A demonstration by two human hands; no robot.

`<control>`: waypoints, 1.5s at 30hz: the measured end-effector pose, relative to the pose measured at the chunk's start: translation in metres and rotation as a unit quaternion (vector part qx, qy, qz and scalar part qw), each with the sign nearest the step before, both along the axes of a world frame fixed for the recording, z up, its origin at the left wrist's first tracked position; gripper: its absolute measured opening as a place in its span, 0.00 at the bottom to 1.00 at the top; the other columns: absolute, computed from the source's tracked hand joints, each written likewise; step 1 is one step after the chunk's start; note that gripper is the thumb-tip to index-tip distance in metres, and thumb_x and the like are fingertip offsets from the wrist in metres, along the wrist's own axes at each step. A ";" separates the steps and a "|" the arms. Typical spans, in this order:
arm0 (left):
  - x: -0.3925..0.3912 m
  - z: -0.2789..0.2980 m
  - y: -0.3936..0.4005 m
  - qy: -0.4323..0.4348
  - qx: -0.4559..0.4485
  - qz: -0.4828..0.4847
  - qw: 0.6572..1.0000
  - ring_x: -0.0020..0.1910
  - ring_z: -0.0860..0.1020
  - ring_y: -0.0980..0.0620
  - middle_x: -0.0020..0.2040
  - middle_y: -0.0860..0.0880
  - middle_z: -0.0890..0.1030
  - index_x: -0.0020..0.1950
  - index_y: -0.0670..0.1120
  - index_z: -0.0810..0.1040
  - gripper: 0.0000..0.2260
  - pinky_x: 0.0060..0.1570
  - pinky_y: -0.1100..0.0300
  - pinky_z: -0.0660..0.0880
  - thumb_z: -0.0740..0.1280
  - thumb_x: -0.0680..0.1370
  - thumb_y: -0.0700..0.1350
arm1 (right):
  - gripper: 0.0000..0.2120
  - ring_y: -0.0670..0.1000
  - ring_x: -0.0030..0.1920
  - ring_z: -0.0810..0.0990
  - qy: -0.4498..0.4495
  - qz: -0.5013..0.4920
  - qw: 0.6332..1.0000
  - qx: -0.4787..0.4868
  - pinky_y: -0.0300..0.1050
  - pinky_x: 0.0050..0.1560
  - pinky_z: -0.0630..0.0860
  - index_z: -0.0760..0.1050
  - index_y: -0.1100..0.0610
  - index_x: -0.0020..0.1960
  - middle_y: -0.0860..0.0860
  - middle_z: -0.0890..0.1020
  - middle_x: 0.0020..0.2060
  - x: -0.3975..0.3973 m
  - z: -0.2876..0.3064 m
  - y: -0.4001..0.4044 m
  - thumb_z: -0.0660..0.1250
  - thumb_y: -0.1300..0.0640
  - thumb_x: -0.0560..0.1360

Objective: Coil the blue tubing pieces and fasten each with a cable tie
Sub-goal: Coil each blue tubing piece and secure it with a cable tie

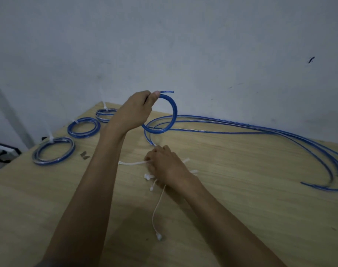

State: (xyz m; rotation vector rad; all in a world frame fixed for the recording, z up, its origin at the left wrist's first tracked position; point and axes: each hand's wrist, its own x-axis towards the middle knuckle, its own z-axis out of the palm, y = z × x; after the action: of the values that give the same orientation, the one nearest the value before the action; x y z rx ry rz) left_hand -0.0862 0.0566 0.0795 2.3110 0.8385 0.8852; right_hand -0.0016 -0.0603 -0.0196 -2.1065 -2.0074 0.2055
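My left hand (133, 110) holds a small coil of blue tubing (173, 112) upright above the table, pinched at its top with one tube end sticking out to the right. My right hand (164, 164) rests on the table among several white cable ties (131, 163), its fingers closed over one of them. Another cable tie (156, 211) trails toward me from under that hand. Three tied blue coils lie at the left: near (53, 151), middle (83, 128) and far (106, 114).
Several long loose blue tubes (260, 130) sweep from the table's middle to its right edge and curl back. The wooden table (241, 199) stands against a grey wall. A small dark scrap (84, 155) lies near the closest coil.
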 end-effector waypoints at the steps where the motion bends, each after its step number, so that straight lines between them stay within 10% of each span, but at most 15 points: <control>1: 0.001 0.000 0.001 -0.004 0.001 0.003 1.000 0.31 0.69 0.48 0.33 0.46 0.69 0.41 0.42 0.67 0.22 0.36 0.48 0.70 0.54 0.85 0.58 | 0.11 0.55 0.62 0.69 -0.021 -0.001 1.000 0.006 0.53 0.59 0.69 0.78 0.54 0.61 0.53 0.75 0.60 0.003 0.002 -0.001 0.62 0.56 0.82; 13: -0.001 -0.006 0.007 -0.101 -0.001 0.113 0.989 0.33 0.70 0.47 0.33 0.46 0.70 0.40 0.42 0.68 0.22 0.36 0.50 0.68 0.53 0.85 0.57 | 0.04 0.43 0.40 0.78 0.136 -0.083 0.969 0.188 0.42 0.42 0.74 0.77 0.51 0.49 0.46 0.82 0.41 0.068 0.105 -0.065 0.64 0.56 0.81; 28: 0.040 -0.011 -0.041 -0.099 -0.200 -0.062 0.973 0.26 0.61 0.54 0.30 0.50 0.62 0.39 0.49 0.74 0.18 0.28 0.60 0.64 0.57 0.85 0.55 | 0.03 0.54 0.34 0.75 -0.020 -0.070 0.918 0.391 0.52 0.34 0.74 0.76 0.61 0.50 0.55 0.79 0.40 0.068 0.076 -0.046 0.64 0.63 0.81; 33: 0.043 -0.013 -0.042 -0.128 -0.221 -0.078 0.964 0.28 0.59 0.54 0.30 0.51 0.62 0.51 0.43 0.77 0.16 0.28 0.60 0.60 0.59 0.85 0.53 | 0.06 0.41 0.34 0.76 0.174 -0.082 0.903 0.383 0.31 0.38 0.70 0.80 0.57 0.49 0.45 0.82 0.40 0.071 0.082 -0.049 0.70 0.54 0.80; 45: 0.056 -0.010 -0.069 -0.159 -0.129 -0.136 0.969 0.25 0.63 0.58 0.26 0.56 0.68 0.54 0.42 0.80 0.11 0.27 0.68 0.62 0.62 0.84 0.47 | 0.07 0.44 0.36 0.80 0.407 -0.122 0.814 0.396 0.40 0.39 0.77 0.82 0.57 0.51 0.50 0.84 0.38 0.084 0.094 -0.056 0.67 0.56 0.81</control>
State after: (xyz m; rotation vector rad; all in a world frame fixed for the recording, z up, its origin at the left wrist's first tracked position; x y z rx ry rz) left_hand -0.0299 -0.0122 0.0694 1.9327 0.4546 0.9305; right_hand 0.0829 -0.1162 0.0749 -1.3438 -1.0187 0.1456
